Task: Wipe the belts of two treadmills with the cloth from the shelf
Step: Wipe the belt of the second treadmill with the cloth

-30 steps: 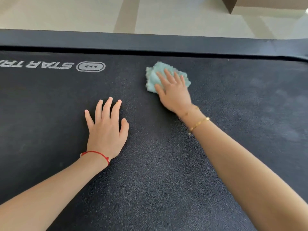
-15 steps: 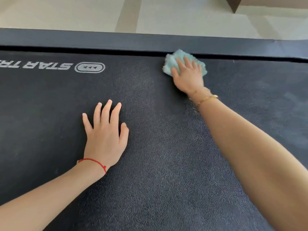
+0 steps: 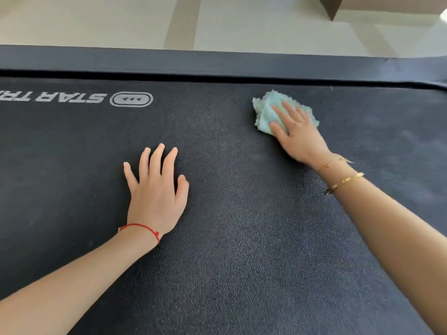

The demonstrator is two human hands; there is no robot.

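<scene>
Pressing down with straight fingers, the right hand [image 3: 298,134] lies flat on a bunched pale green cloth [image 3: 268,112], which sits on the dark treadmill belt [image 3: 242,238] toward its far edge, right of centre. Its fingers stay extended over the fabric instead of curling round it, so there is no closed grip: the cloth is pinned under the palm and fingers, with its fluffy edges showing beyond the fingertips and to the left of the thumb. Two thin gold bracelets [image 3: 343,177] circle that wrist. Well apart from it, the left hand [image 3: 156,192] rests palm down on the bare belt nearer the middle, fingers straight and slightly spread, holding nothing; a red string bracelet [image 3: 142,228] crosses its wrist. White lettering and an oval logo [image 3: 131,99] are printed upside down on the belt at the far left. Beyond the belt runs the dark side rail [image 3: 217,64] of the treadmill, and past that a pale tiled floor [image 3: 266,20].
</scene>
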